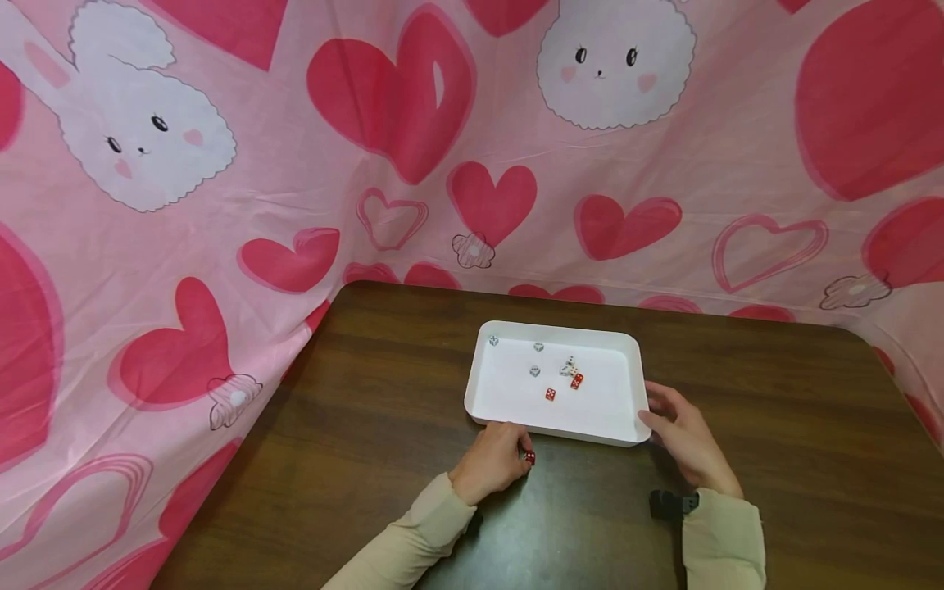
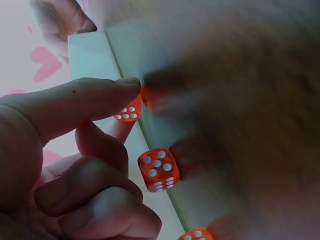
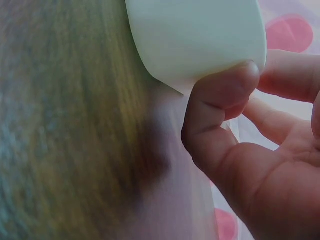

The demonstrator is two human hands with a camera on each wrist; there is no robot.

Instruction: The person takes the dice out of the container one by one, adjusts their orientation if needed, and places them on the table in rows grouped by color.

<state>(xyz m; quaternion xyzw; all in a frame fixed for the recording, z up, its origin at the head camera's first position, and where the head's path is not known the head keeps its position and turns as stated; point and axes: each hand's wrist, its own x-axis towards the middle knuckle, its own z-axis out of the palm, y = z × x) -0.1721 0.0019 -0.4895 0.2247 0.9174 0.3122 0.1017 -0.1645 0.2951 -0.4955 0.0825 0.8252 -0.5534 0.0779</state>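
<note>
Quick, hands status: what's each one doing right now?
Left hand: closed, pinching a red die by the white tray.
Right hand: thumb curled on the tray's near right corner, gripping it.

No words, labels or brands can be read anywhere. The only signs are white pips on red dice in the left wrist view: one red die [image 2: 158,169] shows a five (a neighbouring face partly visible), and another red die [image 2: 127,112] shows six.
</note>
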